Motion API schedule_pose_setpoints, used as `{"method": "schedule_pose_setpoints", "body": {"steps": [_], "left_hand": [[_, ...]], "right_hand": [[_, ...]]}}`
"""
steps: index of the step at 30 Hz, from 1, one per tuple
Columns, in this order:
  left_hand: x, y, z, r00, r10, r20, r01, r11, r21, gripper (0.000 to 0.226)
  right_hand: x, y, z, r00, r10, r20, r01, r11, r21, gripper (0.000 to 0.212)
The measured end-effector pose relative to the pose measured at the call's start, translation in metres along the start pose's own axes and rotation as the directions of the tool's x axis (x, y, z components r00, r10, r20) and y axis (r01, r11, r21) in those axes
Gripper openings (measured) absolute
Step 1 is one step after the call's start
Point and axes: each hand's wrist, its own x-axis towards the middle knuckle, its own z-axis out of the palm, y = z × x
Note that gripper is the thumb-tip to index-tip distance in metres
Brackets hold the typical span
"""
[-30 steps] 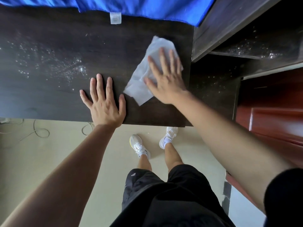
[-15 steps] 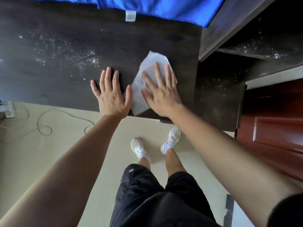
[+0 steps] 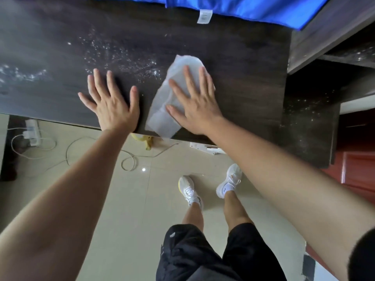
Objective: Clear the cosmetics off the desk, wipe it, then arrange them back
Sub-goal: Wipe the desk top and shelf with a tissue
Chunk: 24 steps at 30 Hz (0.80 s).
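A dark wooden desk (image 3: 50,57) fills the upper part of the head view. White specks and droplets (image 3: 121,55) are scattered over its middle and left. My right hand (image 3: 194,104) lies flat with straight fingers on a white wipe (image 3: 162,116), pressing it against the desk near the front edge. The wipe's lower corner reaches the edge. My left hand (image 3: 111,104) rests flat on the bare desk just left of the wipe, fingers spread. No cosmetics are in view.
A blue cloth (image 3: 243,7) with a white label hangs at the desk's back edge. A dark shelf unit (image 3: 324,47) stands to the right. On the floor lie a power strip (image 3: 33,131), cables (image 3: 127,163) and a yellow item (image 3: 144,139).
My right hand has drawn the wipe from the desk's far right back toward the front edge and leftward. My left hand has stayed flat on the desk beside it.
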Motion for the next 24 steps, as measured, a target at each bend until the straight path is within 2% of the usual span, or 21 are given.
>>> {"method": "schedule_pose_setpoints", "body": {"steps": [2, 3, 6, 8, 10, 15, 17, 19, 21, 24], "left_hand": [[0.0, 0.0, 0.006, 1.0, 0.021, -0.014, -0.021, 1.0, -0.017, 0.073], [0.002, -0.001, 0.007, 0.999, 0.021, -0.027, -0.022, 1.0, -0.021, 0.072], [0.002, -0.004, 0.008, 0.999, 0.009, -0.036, -0.009, 1.0, -0.017, 0.068], [0.003, -0.003, 0.008, 1.0, 0.018, -0.023, -0.018, 1.0, -0.018, 0.068], [0.003, -0.002, 0.007, 0.999, 0.029, -0.017, -0.029, 0.999, -0.018, 0.067], [0.001, -0.002, 0.005, 0.999, 0.041, 0.012, -0.041, 0.999, -0.015, 0.067], [0.003, -0.001, 0.005, 0.998, 0.057, 0.018, -0.057, 0.998, -0.013, 0.068], [0.004, -0.003, 0.007, 0.998, 0.059, 0.017, -0.058, 0.998, -0.015, 0.068], [0.004, -0.005, 0.009, 0.998, 0.057, 0.003, -0.057, 0.998, -0.02, 0.066], [0.004, -0.005, 0.012, 0.999, 0.052, -0.014, -0.052, 0.998, -0.025, 0.064]], "right_hand": [[0.043, 0.009, -0.01, 1.0, 0.0, 0.005, 0.0, 1.0, -0.016, 0.075], [0.063, 0.02, -0.016, 0.999, 0.047, 0.0, -0.047, 0.999, -0.02, 0.075], [0.098, 0.06, -0.031, 0.95, 0.312, -0.009, -0.312, 0.949, 0.038, 0.079], [0.096, 0.079, -0.032, 0.902, 0.431, -0.021, -0.429, 0.901, 0.066, 0.081], [0.071, 0.076, -0.027, 0.892, 0.453, -0.006, -0.451, 0.89, 0.069, 0.077], [-0.023, 0.037, 0.004, 0.966, 0.258, -0.027, -0.255, 0.963, 0.081, 0.069], [-0.036, 0.049, 0.006, 0.968, 0.252, -0.023, -0.25, 0.967, 0.054, 0.072], [-0.031, 0.078, 0.003, 0.932, 0.362, -0.008, -0.361, 0.931, 0.061, 0.076], [-0.021, 0.115, -0.007, 0.861, 0.508, 0.001, -0.506, 0.858, 0.092, 0.082], [0.01, 0.149, -0.022, 0.799, 0.601, 0.01, -0.6, 0.796, 0.078, 0.091]]}}
